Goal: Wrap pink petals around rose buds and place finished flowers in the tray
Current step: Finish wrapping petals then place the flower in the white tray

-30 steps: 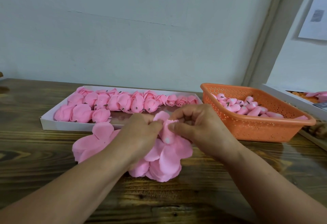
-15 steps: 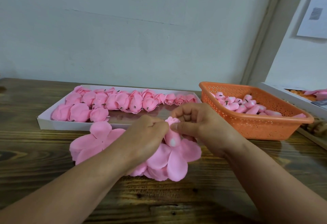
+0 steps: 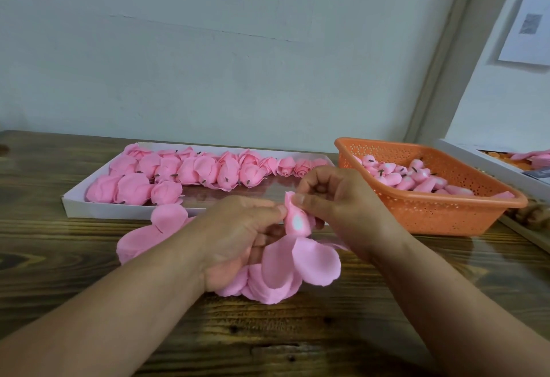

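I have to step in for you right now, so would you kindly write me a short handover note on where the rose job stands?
Left hand and right hand both pinch one rose bud above the table; its loose petals hang unwrapped below.
Spare petals lie beside the left hand.
White tray holds many finished flowers; the orange basket holds bare buds.
Left: wrap this bud, tray it, carry on with the basket.

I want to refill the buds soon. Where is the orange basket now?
In the head view the orange basket stands on the wooden table at the right, beside the white tray and behind the right hand.
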The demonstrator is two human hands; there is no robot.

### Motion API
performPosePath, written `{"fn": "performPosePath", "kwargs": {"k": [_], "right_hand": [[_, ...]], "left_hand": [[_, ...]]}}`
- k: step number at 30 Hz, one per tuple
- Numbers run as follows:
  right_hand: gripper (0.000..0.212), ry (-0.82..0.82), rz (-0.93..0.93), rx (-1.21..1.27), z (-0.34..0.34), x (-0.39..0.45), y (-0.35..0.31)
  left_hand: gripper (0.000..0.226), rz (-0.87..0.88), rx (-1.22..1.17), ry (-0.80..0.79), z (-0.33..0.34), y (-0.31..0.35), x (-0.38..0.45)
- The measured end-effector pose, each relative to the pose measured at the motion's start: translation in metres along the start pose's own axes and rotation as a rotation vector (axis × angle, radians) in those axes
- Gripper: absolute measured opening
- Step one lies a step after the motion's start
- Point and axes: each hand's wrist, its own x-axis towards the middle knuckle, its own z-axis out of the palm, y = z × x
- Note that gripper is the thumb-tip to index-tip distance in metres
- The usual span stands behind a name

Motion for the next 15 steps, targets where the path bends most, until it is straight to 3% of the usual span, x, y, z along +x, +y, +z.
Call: {"fn": "performPosePath", "kwargs": {"k": [7, 11, 15], "right_hand": [[0.023, 0.048, -0.05, -0.257, 0.006, -0.001, -0.004], [0.011, -0.067, 0.074, -0.045, -0.002, -0.001, -0.004], [0.018, -0.133, 0.117, 0.064, -0.004, -0.003, -0.002]], "left_hand": [[0.021, -0.047, -0.162, -0.062, 0.002, -0.002, 0.001], [0.022, -0.057, -0.087, -0.085, -0.002, 0.001, 0.0], [0.021, -0.039, 0.037, -0.014, -0.002, 0.0, 0.0]]}}
